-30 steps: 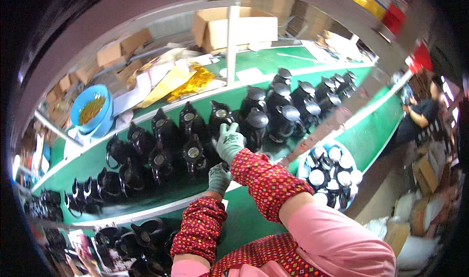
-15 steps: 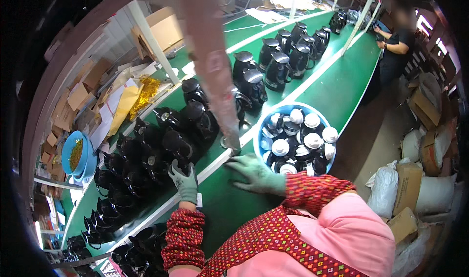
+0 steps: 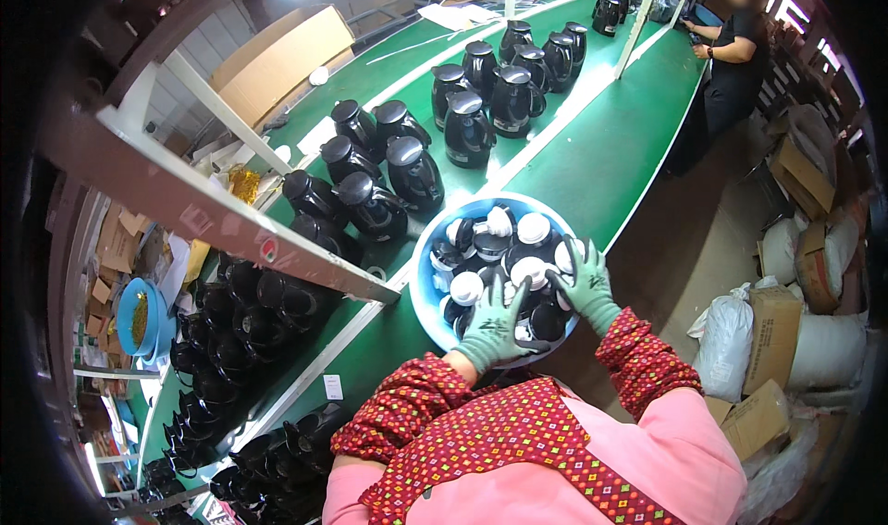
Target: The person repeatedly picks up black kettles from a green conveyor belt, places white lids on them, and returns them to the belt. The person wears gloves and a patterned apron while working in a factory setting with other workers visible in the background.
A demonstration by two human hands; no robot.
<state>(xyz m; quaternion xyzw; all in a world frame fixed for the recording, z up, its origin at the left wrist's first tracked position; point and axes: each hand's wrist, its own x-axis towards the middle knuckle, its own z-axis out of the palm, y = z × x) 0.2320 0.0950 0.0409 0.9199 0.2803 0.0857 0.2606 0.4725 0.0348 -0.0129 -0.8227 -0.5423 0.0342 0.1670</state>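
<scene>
A light-blue round tub (image 3: 424, 314) on the green worktable holds a heap of black-and-white lids (image 3: 529, 272), stopper-like pieces with white knobs. Over the tub's near side, my left hand (image 3: 495, 326), in a grey-green glove, lies on the lids with fingers spread and thumb out to the side. Opposite it, my right hand (image 3: 585, 286), gloved alike, reaches down on the right edge of the heap, fingers apart against the lids. Some fingertips sink among the pieces. I see no lid lifted by either hand. Black jugs (image 3: 414, 173) stand in rows left of and beyond the tub.
A brown metal post (image 3: 240, 234) slants across the left side, close to the jugs. More black jugs (image 3: 296, 446) crowd the near left. A white label (image 3: 333, 387) lies on the table. Sacks (image 3: 724, 345) and cartons sit right; a person (image 3: 735, 62) works at the far end.
My left hand has left the jugs and my right hand the post's foot; both are now in the tub on the lids. The whole view has shifted, the post now slanting left.
</scene>
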